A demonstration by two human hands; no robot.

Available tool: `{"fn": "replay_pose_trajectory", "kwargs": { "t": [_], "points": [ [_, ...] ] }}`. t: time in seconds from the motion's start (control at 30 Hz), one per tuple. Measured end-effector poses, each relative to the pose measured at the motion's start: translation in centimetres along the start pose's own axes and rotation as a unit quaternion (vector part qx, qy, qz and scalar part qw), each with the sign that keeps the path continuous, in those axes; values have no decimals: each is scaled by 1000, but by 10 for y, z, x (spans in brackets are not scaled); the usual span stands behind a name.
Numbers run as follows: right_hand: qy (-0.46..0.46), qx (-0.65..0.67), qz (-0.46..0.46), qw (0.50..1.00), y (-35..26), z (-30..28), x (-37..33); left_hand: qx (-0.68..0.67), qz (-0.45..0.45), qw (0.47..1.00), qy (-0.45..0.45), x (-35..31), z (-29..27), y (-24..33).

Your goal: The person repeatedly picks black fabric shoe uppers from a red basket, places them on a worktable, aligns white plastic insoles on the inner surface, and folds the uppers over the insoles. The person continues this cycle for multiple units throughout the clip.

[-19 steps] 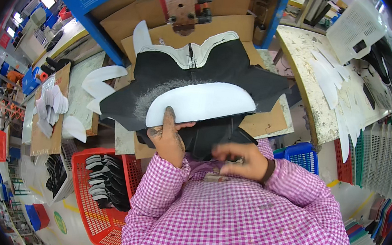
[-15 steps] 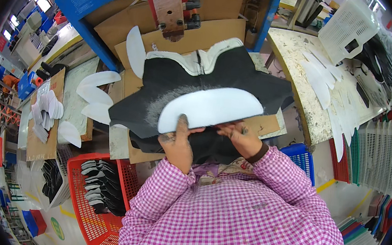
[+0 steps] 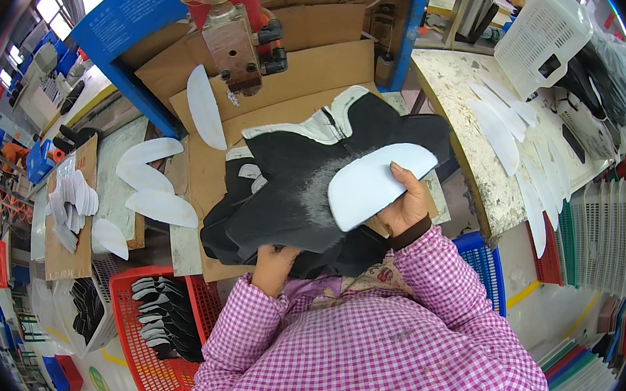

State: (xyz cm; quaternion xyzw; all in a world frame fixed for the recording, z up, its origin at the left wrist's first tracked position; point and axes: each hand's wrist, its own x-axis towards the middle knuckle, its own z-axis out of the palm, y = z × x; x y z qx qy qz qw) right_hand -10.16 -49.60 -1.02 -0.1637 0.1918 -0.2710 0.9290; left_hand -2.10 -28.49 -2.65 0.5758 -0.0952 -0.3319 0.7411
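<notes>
A black shoe upper [image 3: 274, 203] with a white-lined collar is held up, tilted, over more black pieces. Pressed against its right part is a smooth white half-moon piece [image 3: 374, 182], beside a grey fuzzy patch. My right hand [image 3: 406, 204] is closed round the lower edge of both, thumb on the white face and fingers hidden beneath. My left hand [image 3: 274, 263] grips the upper's lower left edge, its fingers mostly tucked underneath. Another white half-moon piece [image 3: 207, 106] leans on cardboard behind the upper.
A red and metal machine head [image 3: 233, 48] hangs above the work inside a blue frame [image 3: 130, 16]. More white pieces [image 3: 161, 207] lie at the left. A red basket [image 3: 127, 328] of black-and-white pieces stands lower left. The right-hand table [image 3: 467, 82] bears white pieces and a white basket.
My left hand has left the white piece and moved down to the upper's left edge. My right thumb now lies on the white piece. Upper and white piece have tilted, right side higher.
</notes>
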Motion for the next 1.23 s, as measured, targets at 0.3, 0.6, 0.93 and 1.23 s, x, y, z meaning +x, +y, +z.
{"fn": "replay_pose_trajectory", "kwargs": {
  "t": [0.3, 0.6, 0.93, 1.23],
  "points": [
    [-11, -161, -102, 982, 40, 12, -13, 221, 179, 958, -15, -14, 30, -9],
    [-92, -282, -134, 946, 48, 20, -33, 141, 125, 977, 103, -17, 15, -8],
    [-150, -529, -119, 827, 59, 13, -37, 210, 54, 968, 126, -8, 7, -3],
    [-215, -569, -189, 771, 77, -10, -26, 266, 256, 923, 111, 5, -3, -49]
  ]
}}
